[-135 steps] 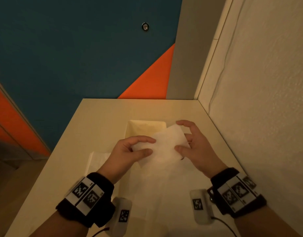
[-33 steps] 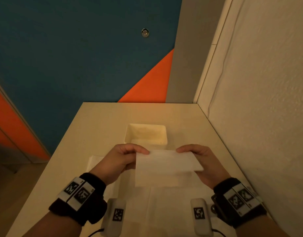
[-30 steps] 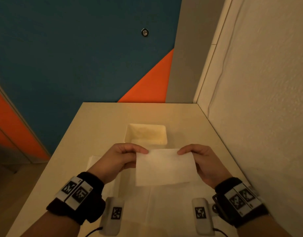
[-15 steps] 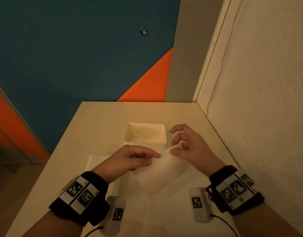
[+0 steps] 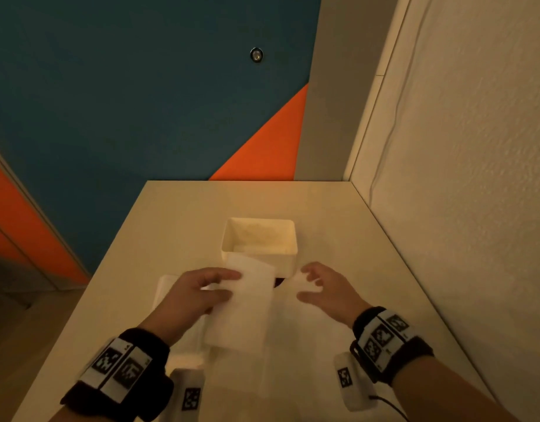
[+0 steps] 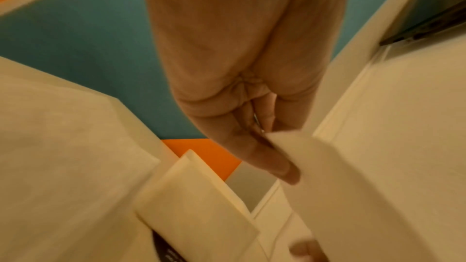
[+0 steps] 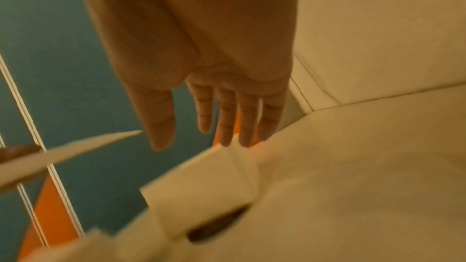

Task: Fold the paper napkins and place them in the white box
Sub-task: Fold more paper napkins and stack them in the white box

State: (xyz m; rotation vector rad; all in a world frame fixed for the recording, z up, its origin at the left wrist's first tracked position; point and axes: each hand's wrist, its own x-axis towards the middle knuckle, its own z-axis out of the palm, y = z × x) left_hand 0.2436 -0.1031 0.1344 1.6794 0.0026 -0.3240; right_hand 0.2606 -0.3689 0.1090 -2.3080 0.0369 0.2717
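Just ahead of the left hand [image 5: 198,292], which pinches a folded napkin [image 5: 242,306], stands the white box [image 5: 259,243]; right hand [image 5: 326,289] hovers released over loose napkins [image 5: 293,345] on the desk [image 5: 177,214].

A folded white napkin [image 5: 242,303], held off the table, its far corner overlapping the open white box [image 5: 259,243].

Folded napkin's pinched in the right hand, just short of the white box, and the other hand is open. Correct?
Not quite: the left hand pinches the folded napkin, as the head view shows. The right hand is the open one, fingers spread and holding nothing. The napkin is indeed just short of the white box.
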